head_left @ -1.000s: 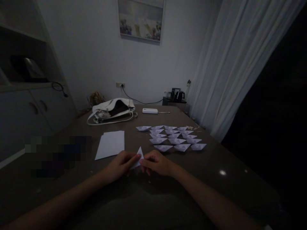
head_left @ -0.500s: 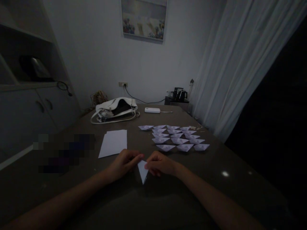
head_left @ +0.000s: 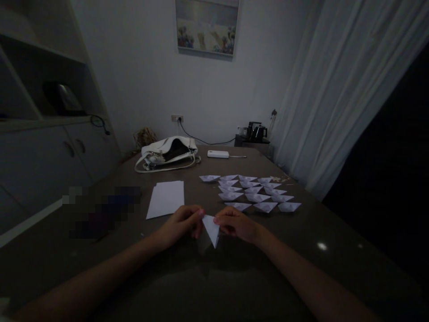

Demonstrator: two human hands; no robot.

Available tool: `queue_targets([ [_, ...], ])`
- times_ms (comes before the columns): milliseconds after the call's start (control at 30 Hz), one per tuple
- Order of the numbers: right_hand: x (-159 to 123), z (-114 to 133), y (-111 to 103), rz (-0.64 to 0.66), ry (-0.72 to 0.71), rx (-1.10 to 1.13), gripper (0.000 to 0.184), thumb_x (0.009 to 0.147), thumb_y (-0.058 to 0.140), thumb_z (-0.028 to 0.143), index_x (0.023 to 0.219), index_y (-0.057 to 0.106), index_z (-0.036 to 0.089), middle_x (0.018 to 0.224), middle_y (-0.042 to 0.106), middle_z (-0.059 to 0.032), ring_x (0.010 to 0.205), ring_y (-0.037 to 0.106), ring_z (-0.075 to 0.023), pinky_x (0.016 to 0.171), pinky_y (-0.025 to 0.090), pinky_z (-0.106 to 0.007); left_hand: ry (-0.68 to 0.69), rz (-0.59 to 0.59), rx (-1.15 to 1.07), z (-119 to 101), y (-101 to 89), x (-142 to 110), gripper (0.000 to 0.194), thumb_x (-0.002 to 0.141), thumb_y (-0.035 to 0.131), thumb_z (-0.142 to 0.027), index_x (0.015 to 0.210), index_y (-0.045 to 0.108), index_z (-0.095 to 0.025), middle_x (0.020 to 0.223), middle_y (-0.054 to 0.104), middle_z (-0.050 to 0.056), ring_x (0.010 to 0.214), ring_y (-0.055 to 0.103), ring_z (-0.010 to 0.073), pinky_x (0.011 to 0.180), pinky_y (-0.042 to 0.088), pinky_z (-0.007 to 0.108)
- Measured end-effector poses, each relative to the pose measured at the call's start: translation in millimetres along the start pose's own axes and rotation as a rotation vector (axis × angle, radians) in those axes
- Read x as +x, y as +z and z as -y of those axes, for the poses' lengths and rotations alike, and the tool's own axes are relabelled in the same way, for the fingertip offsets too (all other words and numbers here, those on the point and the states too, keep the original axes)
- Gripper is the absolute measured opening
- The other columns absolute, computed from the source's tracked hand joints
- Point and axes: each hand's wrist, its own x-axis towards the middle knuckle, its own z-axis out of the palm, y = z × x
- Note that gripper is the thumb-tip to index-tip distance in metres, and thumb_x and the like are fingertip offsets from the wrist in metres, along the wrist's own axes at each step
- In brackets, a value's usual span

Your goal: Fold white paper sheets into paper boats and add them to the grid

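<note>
Between my two hands is a small folded piece of white paper (head_left: 212, 230), triangular, its point facing down toward me. My left hand (head_left: 186, 223) pinches its upper left corner between thumb and fingers. On the upper right side, my right hand (head_left: 238, 224) grips it with the thumb on the front face. Just beyond my right hand stand several folded paper boats (head_left: 256, 197) in rows. A stack of white paper sheets (head_left: 166, 198) lies flat beyond my left hand.
At the far end of the dark table (head_left: 187, 286) are a white handbag (head_left: 167, 152) and a white power bank (head_left: 217, 154) with a short cable. Paper scraps (head_left: 279, 179) lie by the right edge. A sheer curtain (head_left: 328, 89) hangs on the right.
Both hands have raised the folded paper slightly off the table and a little to the right; my left fingers now sit at its corner. The whole view has shifted slightly.
</note>
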Motion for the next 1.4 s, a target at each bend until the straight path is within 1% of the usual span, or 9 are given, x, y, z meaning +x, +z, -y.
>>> queue_targets([
  [100, 2, -3, -2, -0.107, -0.014, 0.027, 0.035, 0.078, 0.056, 0.039, 0.052, 0.048, 0.016, 0.046, 0.042, 0.0058, 0.039, 0.032, -0.0051, 0.038, 0.022, -0.02, 0.015, -0.029, -0.148, 3, -3.0, 4, 0.042, 0.077, 0.063, -0.055, 0.082, 0.057, -0.013, 0.062, 0.058, -0.002, 0.054, 0.049, 0.0099, 0.053, 0.038, 0.021],
  [200, 4, -4, -3, -0.088, -0.022, -0.058, 0.037, 0.08, 0.055, 0.042, 0.055, 0.051, 0.015, 0.048, 0.045, 0.0044, 0.04, 0.036, -0.0054, 0.039, 0.024, -0.019, 0.018, -0.05, -0.18, 3, -3.5, 5, 0.041, 0.077, 0.066, -0.05, 0.092, 0.059, -0.013, 0.065, 0.057, -0.003, 0.055, 0.048, 0.0095, 0.055, 0.039, 0.021],
  [400, 6, -6, -1, -0.088, -0.031, -0.171, 0.044, 0.081, 0.055, 0.049, 0.055, 0.053, 0.014, 0.05, 0.048, 0.0034, 0.04, 0.037, -0.0051, 0.04, 0.025, -0.019, -0.074, -0.033, -0.008, -5, 1.8, 2, 0.044, 0.079, 0.058, -0.056, 0.066, 0.058, -0.013, 0.053, 0.055, -0.002, 0.05, 0.047, 0.0102, 0.049, 0.035, 0.021],
  [533, 7, -8, 1, -0.03, -0.026, -0.15, 0.045, 0.081, 0.054, 0.052, 0.057, 0.056, 0.014, 0.052, 0.052, 0.0023, 0.04, 0.039, -0.0047, 0.04, 0.027, -0.019, -0.074, -0.054, -0.013, -6, 2.6, -1, 0.043, 0.078, 0.057, -0.053, 0.062, 0.058, -0.014, 0.051, 0.053, -0.002, 0.048, 0.047, 0.0107, 0.047, 0.035, 0.021],
  [700, 6, -7, 2, 0.092, 0.005, -0.138, 0.049, 0.08, 0.054, 0.057, 0.059, 0.057, 0.013, 0.052, 0.052, 0.0023, 0.041, 0.041, -0.0051, 0.041, 0.028, -0.019, -0.061, -0.181, 0.031, 1, 5.2, -4, 0.042, 0.079, 0.053, -0.052, 0.058, 0.056, -0.015, 0.051, 0.052, -0.003, 0.05, 0.049, 0.0124, 0.05, 0.039, 0.022],
  [933, 4, -4, 3, 0.148, 0.026, -0.152, 0.048, 0.081, 0.055, 0.056, 0.06, 0.059, 0.013, 0.055, 0.055, 0.0008, 0.042, 0.041, -0.0054, 0.042, 0.03, -0.019, -0.066, -0.112, 0.15, 0, 1.4, -5, 0.052, 0.085, 0.043, -0.052, 0.051, 0.056, -0.015, 0.046, 0.053, 0.0, 0.047, 0.048, 0.0129, 0.049, 0.036, 0.024],
  [1133, 7, -9, -2, -0.052, -0.063, -0.091, 0.05, 0.079, 0.054, 0.062, 0.063, 0.057, 0.014, 0.056, 0.052, 0.0021, 0.043, 0.042, -0.0061, 0.043, 0.029, -0.02, 0.017, -0.02, -0.046, -2, 2.8, -2, 0.043, 0.089, 0.045, -0.053, 0.076, 0.06, -0.014, 0.061, 0.057, 0.0, 0.054, 0.049, 0.012, 0.051, 0.04, 0.022],
  [1267, 9, -12, -3, -0.065, -0.066, -0.085, 0.051, 0.078, 0.054, 0.064, 0.065, 0.057, 0.014, 0.057, 0.051, 0.0023, 0.043, 0.042, -0.006, 0.042, 0.03, -0.019, 0.007, -0.035, -0.206, -1, 3.9, 0, 0.036, 0.085, 0.057, -0.048, 0.105, 0.055, -0.018, 0.074, 0.06, -0.001, 0.058, 0.05, 0.0114, 0.052, 0.043, 0.021],
  [1400, 11, -16, -1, -0.089, -0.09, -0.08, 0.048, 0.08, 0.053, 0.062, 0.075, 0.057, 0.015, 0.062, 0.054, 0.0022, 0.043, 0.042, -0.0056, 0.041, 0.031, -0.019, 0.005, -0.001, -0.253, 0, 4.0, 1, 0.041, 0.084, 0.06, -0.048, 0.11, 0.055, -0.017, 0.075, 0.061, 0.0, 0.06, 0.053, 0.0121, 0.054, 0.044, 0.022],
])
